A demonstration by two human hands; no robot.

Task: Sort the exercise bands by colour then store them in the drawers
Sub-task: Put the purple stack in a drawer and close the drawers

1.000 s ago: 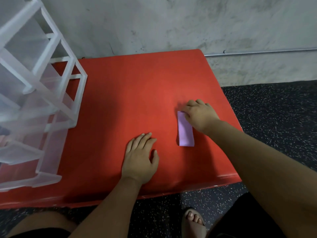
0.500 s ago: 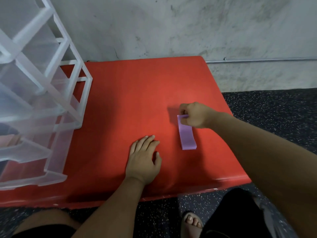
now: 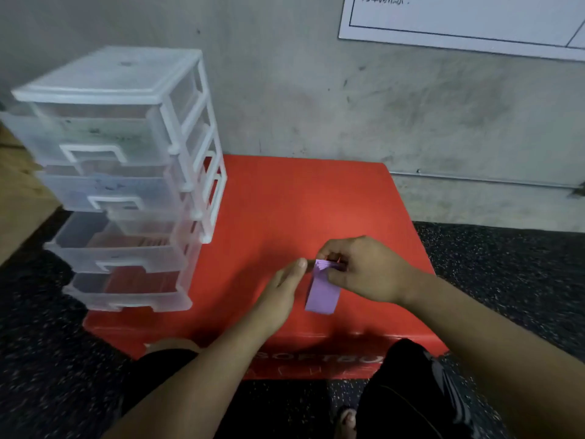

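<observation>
With the right hand (image 3: pixel 364 274), just right of centre in the frame, pinches the upper end of the purple band (image 3: pixel 321 293) between thumb and curled fingers, bunching that end into small folds. Lets the rest of the band hang flat toward the lower edge of the frame, over the red bench (image 3: pixel 300 204); cannot tell whether the bottom end touches the surface. Holds the left hand (image 3: pixel 278 293) just left of the band, released, fingers straight and together, pointing up and to the right, the foremost fingertip just beside the bunched end; cannot tell whether it touches. Grasps nothing with that hand. At the left of the frame, on the left side of the bench, a translucent white drawer unit (image 3: pixel 126 172) with four stacked drawers, well apart from the band. Third drawer jutting out farther toward the lower left than the second above it. Greenish tint in the top drawer, bluish in the second, contents too blurred to tell. Behind the bench, a grey concrete wall (image 3: pixel 316 90), with a white sheet (image 3: pixel 474 20) at the upper right corner and a thin pipe (image 3: pixel 474 180) running low along it on the right. Around the bench, dark speckled floor (image 3: pixel 506 280). At the bottom edge, black shorts over both legs and a bare-toed foot (image 3: pixel 348 419) between them.
</observation>
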